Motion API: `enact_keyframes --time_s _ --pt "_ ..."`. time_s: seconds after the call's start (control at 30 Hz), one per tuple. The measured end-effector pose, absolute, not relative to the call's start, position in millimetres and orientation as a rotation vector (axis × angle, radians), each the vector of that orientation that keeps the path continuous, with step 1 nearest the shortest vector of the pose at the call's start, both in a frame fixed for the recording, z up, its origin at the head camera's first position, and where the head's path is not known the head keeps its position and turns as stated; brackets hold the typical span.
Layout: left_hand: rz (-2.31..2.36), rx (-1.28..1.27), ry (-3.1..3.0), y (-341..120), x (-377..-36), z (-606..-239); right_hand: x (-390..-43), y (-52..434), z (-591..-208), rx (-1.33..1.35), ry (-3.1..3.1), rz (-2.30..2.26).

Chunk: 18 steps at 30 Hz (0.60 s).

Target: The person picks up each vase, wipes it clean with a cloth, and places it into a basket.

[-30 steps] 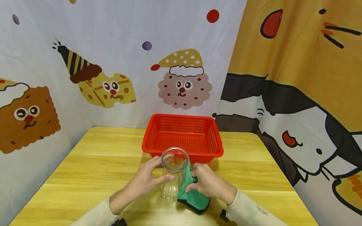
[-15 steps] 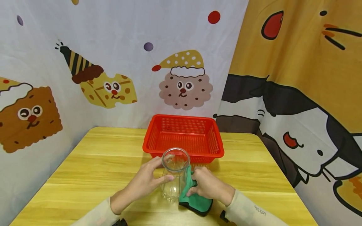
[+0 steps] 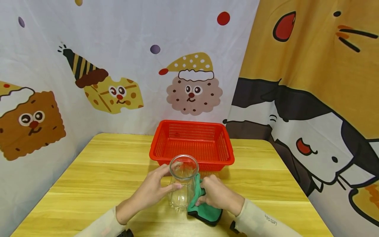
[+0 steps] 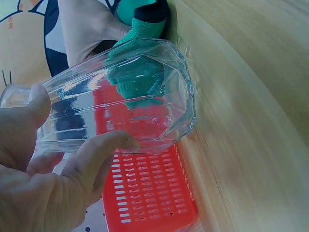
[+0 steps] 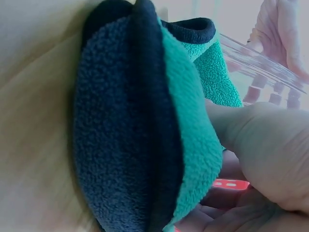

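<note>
Left grip (image 3: 154,189): holds jar (image 3: 181,195) | right grip (image 3: 220,194): pinches cloth (image 3: 209,213), jar's 4 o'clock | cloth slid slightly toward 6, contact likely lower

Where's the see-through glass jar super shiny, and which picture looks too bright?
Left wrist view: whitish glare streaks the clear, ridged glass jar; right wrist view: the top-right corner looks washed out around the bare left hand; head view: the jar shows only small highlights.

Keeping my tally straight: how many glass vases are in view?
1: the clear glass vase, held in the left hand, in front of the red basket and beside the green cloth in the right hand. The spot behind the basket is hidden.
</note>
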<state>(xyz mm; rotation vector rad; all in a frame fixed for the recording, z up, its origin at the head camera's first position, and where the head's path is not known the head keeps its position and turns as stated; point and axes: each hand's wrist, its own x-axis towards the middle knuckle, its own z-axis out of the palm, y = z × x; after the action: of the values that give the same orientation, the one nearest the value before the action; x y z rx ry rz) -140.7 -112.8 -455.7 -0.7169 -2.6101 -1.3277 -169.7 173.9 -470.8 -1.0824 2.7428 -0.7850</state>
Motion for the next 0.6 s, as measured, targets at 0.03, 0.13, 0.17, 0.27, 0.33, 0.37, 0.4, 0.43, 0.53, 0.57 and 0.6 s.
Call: enact_keyframes --time_s 0.03,0.13,0.17,0.27,0.33,0.37,0.4,0.43,0.53,0.57,0.6 --pt "-1.326 -0.717 -2.610 -112.7 -140.6 -455.9 -169.8 174.0 -471.4 -1.072 2.740 -0.797" --pt "-1.320 -0.716 -2.606 -112.3 -140.5 -456.8 -170.2 174.5 -473.0 -1.042 2.728 -0.837" --pt "-1.319 -0.719 -2.603 -112.2 -140.5 -457.1 -170.6 175.0 -473.6 -1.029 2.718 -0.855" --pt "-1.319 -0.728 -2.596 -112.0 -140.4 -457.7 -171.3 177.1 -475.6 -0.990 2.690 -0.906" --pt "-1.320 -0.732 -2.596 -111.8 -140.4 -458.1 -171.8 178.7 -477.4 -0.972 2.672 -0.940" --pt "-1.321 -0.733 -2.598 -111.7 -140.4 -458.3 -172.0 179.2 -478.1 -0.967 2.667 -0.950" --pt "-1.323 -0.734 -2.598 -111.7 -140.4 -458.5 -172.3 179.5 -478.9 -0.963 2.666 -0.960" --pt "-1.327 -0.734 -2.598 -111.7 -140.6 -458.7 -172.5 179.7 -479.1 -0.961 2.665 -0.970" --pt "-1.335 -0.727 -2.601 -111.9 -141.0 -459.2 -173.8 180.0 -480.4 -0.953 2.664 -0.998" --pt "-1.336 -0.725 -2.601 -111.9 -141.1 -459.2 -173.9 180.2 -480.6 -0.953 2.663 -1.005" --pt "-1.336 -0.726 -2.601 -111.9 -141.3 -459.3 -173.8 180.5 -480.7 -0.950 2.662 -1.012"
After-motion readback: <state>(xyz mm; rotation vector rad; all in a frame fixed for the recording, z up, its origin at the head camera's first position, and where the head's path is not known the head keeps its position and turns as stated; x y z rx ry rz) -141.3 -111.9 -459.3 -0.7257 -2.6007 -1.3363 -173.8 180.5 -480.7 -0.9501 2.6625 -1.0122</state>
